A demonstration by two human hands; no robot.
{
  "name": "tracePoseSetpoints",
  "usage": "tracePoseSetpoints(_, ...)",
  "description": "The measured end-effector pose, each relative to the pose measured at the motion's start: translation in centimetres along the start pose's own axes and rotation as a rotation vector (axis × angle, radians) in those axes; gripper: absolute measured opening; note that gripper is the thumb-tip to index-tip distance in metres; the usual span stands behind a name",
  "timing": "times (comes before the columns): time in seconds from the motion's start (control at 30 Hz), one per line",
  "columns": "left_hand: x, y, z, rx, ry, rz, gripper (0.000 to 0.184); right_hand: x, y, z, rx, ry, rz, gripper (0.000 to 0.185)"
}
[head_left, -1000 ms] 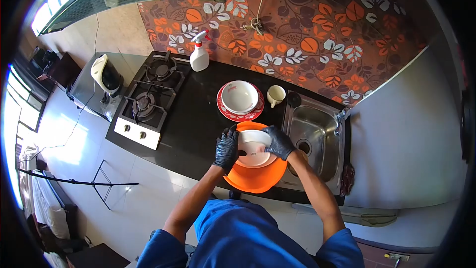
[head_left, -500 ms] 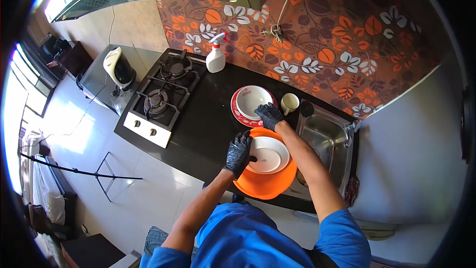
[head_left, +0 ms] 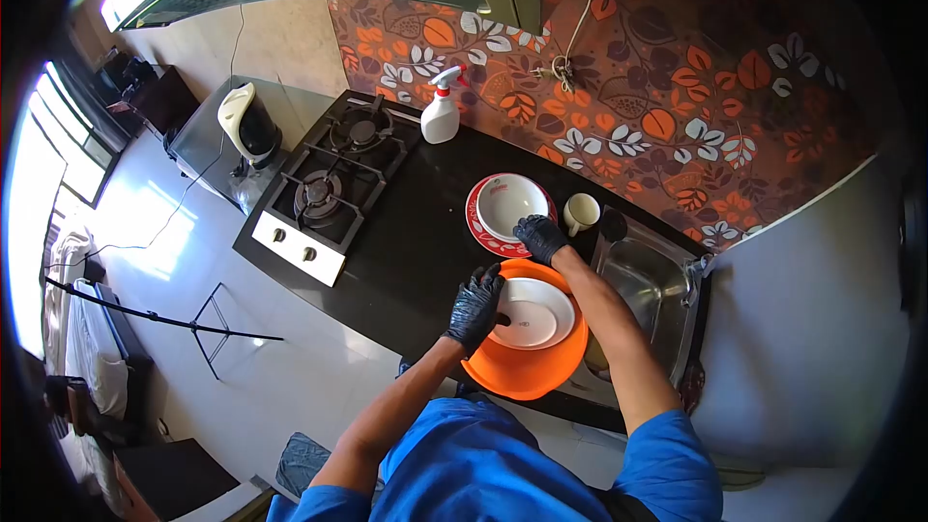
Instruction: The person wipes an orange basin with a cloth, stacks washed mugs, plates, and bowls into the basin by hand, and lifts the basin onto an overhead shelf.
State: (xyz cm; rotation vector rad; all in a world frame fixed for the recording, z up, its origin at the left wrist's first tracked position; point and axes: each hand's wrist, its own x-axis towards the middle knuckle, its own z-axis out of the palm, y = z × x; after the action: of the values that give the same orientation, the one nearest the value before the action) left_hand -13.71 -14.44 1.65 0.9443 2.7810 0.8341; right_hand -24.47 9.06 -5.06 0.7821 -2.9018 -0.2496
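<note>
Both my hands wear black gloves. My left hand [head_left: 476, 308] is closed on the left edge of the white dishes [head_left: 530, 315], which lie overlapped in an orange basin [head_left: 522, 371] at the counter's front edge. Farther back, my right hand [head_left: 541, 238] touches the near right rim of a white bowl [head_left: 511, 205], its fingers bent over the edge. That bowl sits on a red patterned plate [head_left: 478, 229]. A cream mug [head_left: 581, 213] stands just right of the bowl.
A steel sink [head_left: 643, 280] is at the right. On the left of the black counter [head_left: 406, 232] is a gas stove [head_left: 333, 184], with a white spray bottle [head_left: 441, 114] behind it. A kettle [head_left: 249, 123] stands farther left.
My right hand has let go of the dishes in the basin and moved up to the white bowl's rim. My left hand stays on the dishes. The view has shifted.
</note>
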Motion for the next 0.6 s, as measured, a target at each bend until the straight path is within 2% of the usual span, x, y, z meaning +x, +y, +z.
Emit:
tracePoseSetpoints(0.47, 0.0, -0.2, 0.1, 0.004, 0.018, 0.019, 0.075, -0.3, 0.2, -0.3, 0.032, -0.03, 0.009, 0.018)
tracePoseSetpoints(0.6, -0.1, -0.1, 0.0, -0.015, 0.018, 0.016, 0.074, -0.4, 0.9, -1.3, 0.298, 0.198, -0.131, 0.022)
